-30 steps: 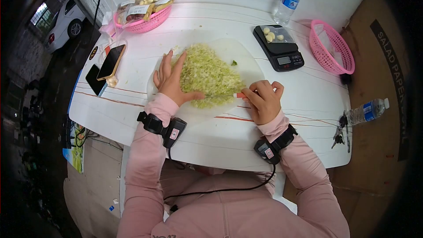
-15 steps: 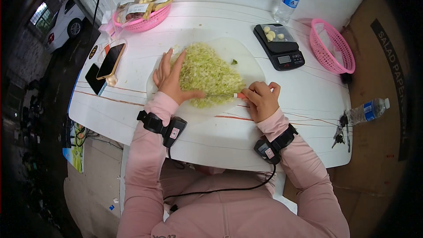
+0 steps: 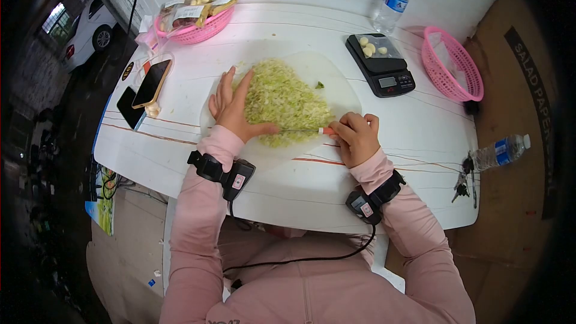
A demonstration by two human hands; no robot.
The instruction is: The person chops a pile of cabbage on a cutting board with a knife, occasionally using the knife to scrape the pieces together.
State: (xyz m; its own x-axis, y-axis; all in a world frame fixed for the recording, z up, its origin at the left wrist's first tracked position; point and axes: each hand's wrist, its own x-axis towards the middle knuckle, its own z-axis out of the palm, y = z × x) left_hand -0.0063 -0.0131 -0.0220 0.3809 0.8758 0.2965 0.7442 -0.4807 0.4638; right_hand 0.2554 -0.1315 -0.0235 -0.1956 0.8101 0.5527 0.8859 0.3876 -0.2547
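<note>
Finely chopped pale green vegetable lies heaped on a translucent cutting board. A knife with an orange and white handle lies across the lower part of the heap, its blade pointing left. My right hand grips the knife's handle at the heap's right edge. At the left edge, my left hand rests with fingers spread, its thumb reaching to the blade's tip end. A small dark green leaf piece sits on the board right of the heap.
A pink basket with bagged food stands back left, near two phones. At right are a black scale with a small bag, another pink basket, two bottles and keys.
</note>
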